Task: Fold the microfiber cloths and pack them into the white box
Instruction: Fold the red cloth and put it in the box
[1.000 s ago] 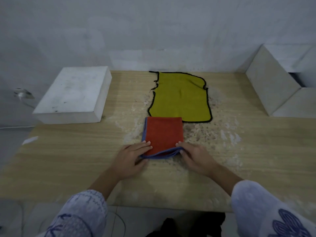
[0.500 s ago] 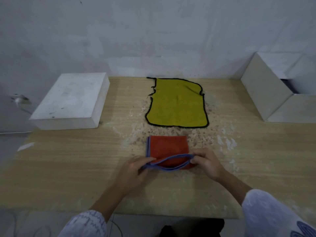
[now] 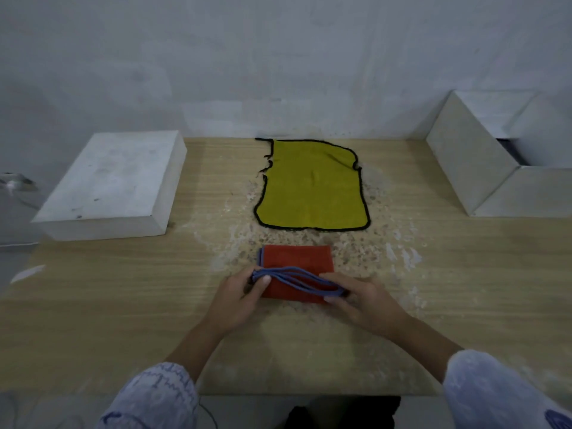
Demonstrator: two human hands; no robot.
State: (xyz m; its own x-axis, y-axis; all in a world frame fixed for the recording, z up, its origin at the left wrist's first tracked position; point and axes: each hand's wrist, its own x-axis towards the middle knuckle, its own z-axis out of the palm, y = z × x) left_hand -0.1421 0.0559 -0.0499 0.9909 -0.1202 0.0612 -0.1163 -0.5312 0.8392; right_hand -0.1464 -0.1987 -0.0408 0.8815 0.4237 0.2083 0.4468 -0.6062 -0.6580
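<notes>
A folded red cloth (image 3: 297, 261) with blue trim lies on the wooden table (image 3: 93, 305) in front of me. My left hand (image 3: 238, 297) pinches its near left corner and my right hand (image 3: 362, 300) pinches its near right corner, lifting the blue-edged near side off the table. Behind it a yellow cloth (image 3: 312, 187) with black trim lies spread flat. An open white box (image 3: 483, 162) stands at the far right, its inside mostly hidden. A closed white box lid (image 3: 114, 184) rests at the far left.
The tabletop around the cloths has worn, pale speckled patches (image 3: 371, 243). A white wall (image 3: 278, 72) rises right behind the table. The near table edge runs just above my sleeves. A small white scrap (image 3: 28, 272) lies at the left edge.
Both hands went from pressing the red cloth's near edge flat to pinching its corners and lifting that edge. The cloth now sits farther from the yellow cloth.
</notes>
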